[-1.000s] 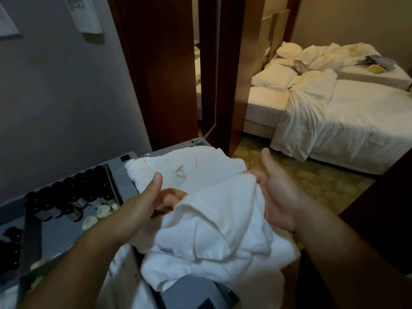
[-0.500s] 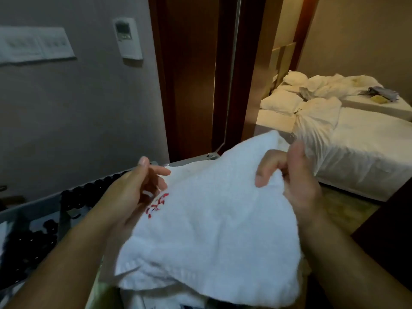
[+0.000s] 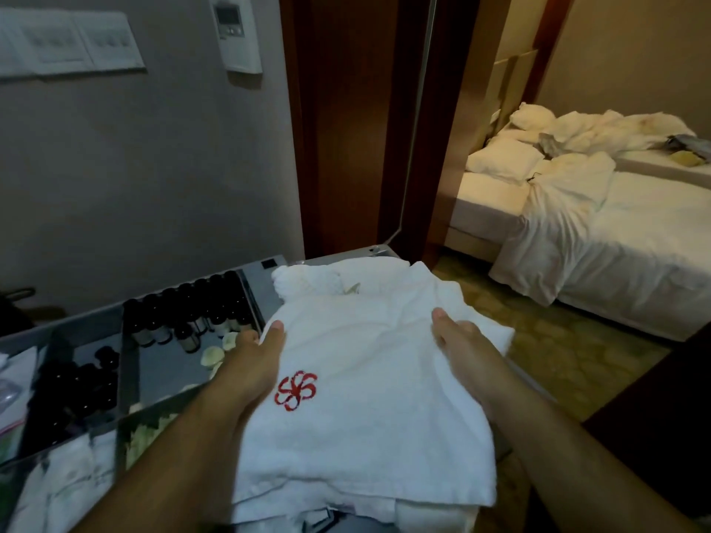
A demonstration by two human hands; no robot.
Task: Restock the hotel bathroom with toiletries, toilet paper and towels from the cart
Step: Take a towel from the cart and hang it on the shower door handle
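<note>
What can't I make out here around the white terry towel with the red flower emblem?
1. Head view, left hand and right hand: fingers mostly hidden under the white terry towel with the red flower emblem.
2. Head view, white linen pile beneath it: mostly covered, count unclear.
3. Head view, small dark bottles: labels too small, dim.
4. Head view, grey cart tray: near end cut off by bottom edge.

- Centre frame: white towel (image 3: 369, 382) with red emblem, gripped at its sides by left hand (image 3: 254, 363) and right hand (image 3: 465, 344).
- Lower left: dark bottles (image 3: 192, 313) in cart tray (image 3: 84, 322).
- Upper right: unmade bed (image 3: 623, 232).
</note>
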